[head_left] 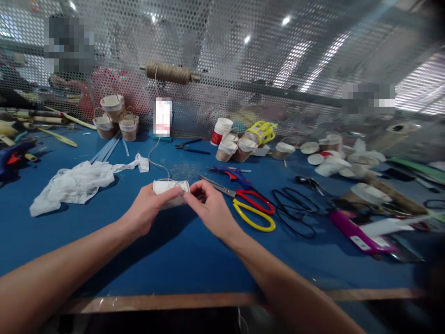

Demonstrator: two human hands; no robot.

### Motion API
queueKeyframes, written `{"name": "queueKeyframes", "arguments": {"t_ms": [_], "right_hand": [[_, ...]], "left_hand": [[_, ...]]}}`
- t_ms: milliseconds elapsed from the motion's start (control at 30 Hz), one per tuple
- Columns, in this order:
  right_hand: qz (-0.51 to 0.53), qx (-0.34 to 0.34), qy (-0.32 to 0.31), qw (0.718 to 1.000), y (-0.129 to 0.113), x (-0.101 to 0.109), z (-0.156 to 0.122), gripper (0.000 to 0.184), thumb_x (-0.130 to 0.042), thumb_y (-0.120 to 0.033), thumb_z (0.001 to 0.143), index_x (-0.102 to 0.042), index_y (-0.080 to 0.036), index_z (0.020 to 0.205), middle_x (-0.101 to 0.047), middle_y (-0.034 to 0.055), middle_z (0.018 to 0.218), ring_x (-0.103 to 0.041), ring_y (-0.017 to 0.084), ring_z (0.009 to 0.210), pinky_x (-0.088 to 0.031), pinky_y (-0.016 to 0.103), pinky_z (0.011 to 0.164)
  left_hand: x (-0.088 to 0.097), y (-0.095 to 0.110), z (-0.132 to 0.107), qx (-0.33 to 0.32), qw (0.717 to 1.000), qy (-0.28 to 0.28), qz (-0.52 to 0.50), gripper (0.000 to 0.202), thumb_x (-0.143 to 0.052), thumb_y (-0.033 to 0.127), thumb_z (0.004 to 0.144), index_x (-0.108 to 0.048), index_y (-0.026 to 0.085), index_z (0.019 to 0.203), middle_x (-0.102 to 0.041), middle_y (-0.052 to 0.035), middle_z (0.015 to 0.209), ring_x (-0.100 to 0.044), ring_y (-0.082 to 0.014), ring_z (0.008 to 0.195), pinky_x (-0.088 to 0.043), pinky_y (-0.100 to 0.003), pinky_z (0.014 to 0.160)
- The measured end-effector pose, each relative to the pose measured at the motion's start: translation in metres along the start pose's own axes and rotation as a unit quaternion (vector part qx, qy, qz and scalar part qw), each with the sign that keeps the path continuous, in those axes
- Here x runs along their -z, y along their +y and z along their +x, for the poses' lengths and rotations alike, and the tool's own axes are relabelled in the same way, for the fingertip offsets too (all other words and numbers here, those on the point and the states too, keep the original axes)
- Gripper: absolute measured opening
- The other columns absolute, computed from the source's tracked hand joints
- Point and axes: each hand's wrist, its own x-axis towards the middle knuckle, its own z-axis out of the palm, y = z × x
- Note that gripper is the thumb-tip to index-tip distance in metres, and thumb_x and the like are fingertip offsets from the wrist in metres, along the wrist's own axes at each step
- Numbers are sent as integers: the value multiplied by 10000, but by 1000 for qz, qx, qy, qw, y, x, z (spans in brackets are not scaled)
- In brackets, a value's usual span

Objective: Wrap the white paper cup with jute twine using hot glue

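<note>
My left hand (148,206) is closed round a white paper cup (163,186) that lies on its side just above the blue table, its thumb on the cup's wall. With thumb and forefinger pinched, my right hand (212,208) grips the end of a thin twine (154,163) at the cup's right end. That twine runs back over the table, up toward a brown spool (168,73) on the mesh. Close to my right hand lie scissors (253,208) with one red and one yellow handle, and a blue glue gun (232,174). My fingers hide part of the cup.
White gauzy cloth (78,183) lies crumpled at left, with twine-wrapped cups (113,109) behind it. Pliers (191,147), more cups (227,147) and a yellow plastic piece (263,132) stand farther back. Black cable (295,208) and a purple tool (361,234) lie at right.
</note>
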Motion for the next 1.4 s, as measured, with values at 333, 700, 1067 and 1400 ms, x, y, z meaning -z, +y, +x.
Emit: {"name": "queueKeyframes", "arguments": {"t_ms": [333, 700, 1067, 1400], "right_hand": [[-20, 24, -24, 999, -4, -1, -3, 120, -531, -310, 748, -488, -198, 740, -544, -7, 703, -494, 121, 640, -396, 259, 590], [-406, -207, 14, 890, 40, 104, 70, 216, -583, -236, 755, -584, -75, 900, -600, 160, 942, -557, 261, 916, -418, 371, 782], [-321, -263, 16, 910, 57, 110, 71, 87, -580, -202, 731, -581, -125, 772, -614, 58, 771, -587, 203, 794, -455, 294, 673], [138, -144, -41, 979, 2, 92, 18, 219, -645, -330, 653, -505, -162, 666, -533, -25, 531, -472, 67, 450, -391, 192, 439]], "left_hand": [[1, 0, 2, 9, 998, 62, 18, 255, -763, 227, 531, -639, 114, 724, -649, 7, 627, -546, -92, 539, -397, -200, 537], [7, 10, 7, 14, 999, 43, -19, 275, -742, 200, 565, -655, 86, 800, -686, -47, 735, -603, -131, 634, -439, -225, 617], [6, 20, 6, 27, 999, 27, -15, 160, -719, 183, 600, -679, 70, 706, -678, -45, 644, -588, -107, 555, -433, -199, 553], [15, 31, 5, 81, 993, -88, 22, 215, -702, 99, 607, -687, 102, 822, -717, -67, 814, -646, -135, 732, -483, -179, 681]]}}
